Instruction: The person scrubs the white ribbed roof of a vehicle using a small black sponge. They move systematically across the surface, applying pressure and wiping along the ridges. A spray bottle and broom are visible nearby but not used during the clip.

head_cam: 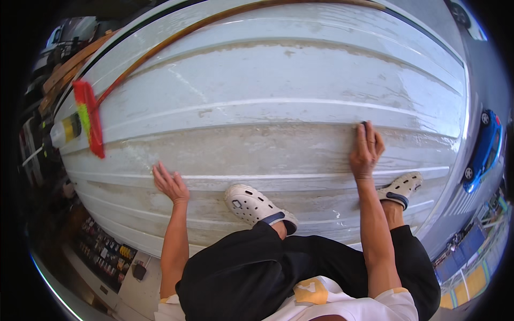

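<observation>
I squat on a wet white ribbed vehicle roof (257, 148) smeared with brownish grime. My left hand (170, 184) rests on a raised rib at the left, fingers spread, with nothing in it. Farther to the right, my right hand (366, 150) presses its fingers down on a dirty groove between two ribs. A small dark object (364, 123) shows at its fingertips; most of it is hidden under the hand, so its kind is unclear.
A red and yellow-green broom (91, 118) lies at the left, its long handle curving across the far side. Beside it is a white container (64, 131) with a yellow band. The roof's right edge (466, 92) drops to pavement, where a blue car (483, 151) stands.
</observation>
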